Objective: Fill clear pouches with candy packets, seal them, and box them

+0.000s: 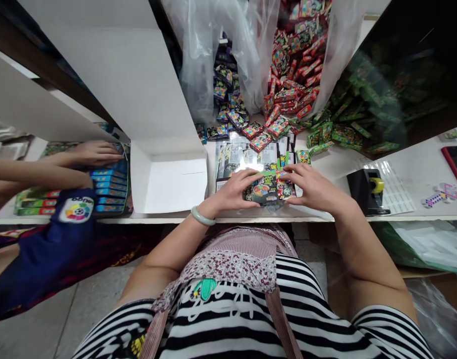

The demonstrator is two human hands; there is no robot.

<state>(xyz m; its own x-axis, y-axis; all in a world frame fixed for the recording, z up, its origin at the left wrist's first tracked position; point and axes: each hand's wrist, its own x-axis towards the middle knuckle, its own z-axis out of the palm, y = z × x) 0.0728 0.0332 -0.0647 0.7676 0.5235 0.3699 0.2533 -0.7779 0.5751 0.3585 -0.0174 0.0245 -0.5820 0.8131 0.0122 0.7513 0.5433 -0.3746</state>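
Observation:
My left hand (236,192), a pale bangle at its wrist, grips the left side of a small black and green printed box (265,187) at the table's front edge. Thumb and fingers of my right hand (311,189) close on a red and black printed box (284,186) right beside it. The two boxes touch side by side between my hands. Under and behind them lie flat printed sheets (247,155) with a clear, shiny surface. Just beyond are several small red boxes (261,141) and dark purple boxes (218,131).
Plastic bags spill purple, red boxes (298,75) and green boxes (348,134) at the back. An open white carton (176,184) stands left. A tape dispenser (366,192) and a red phone (455,163) lie right. At far left, another person's arm (41,174) reaches over stacked boxes (109,189).

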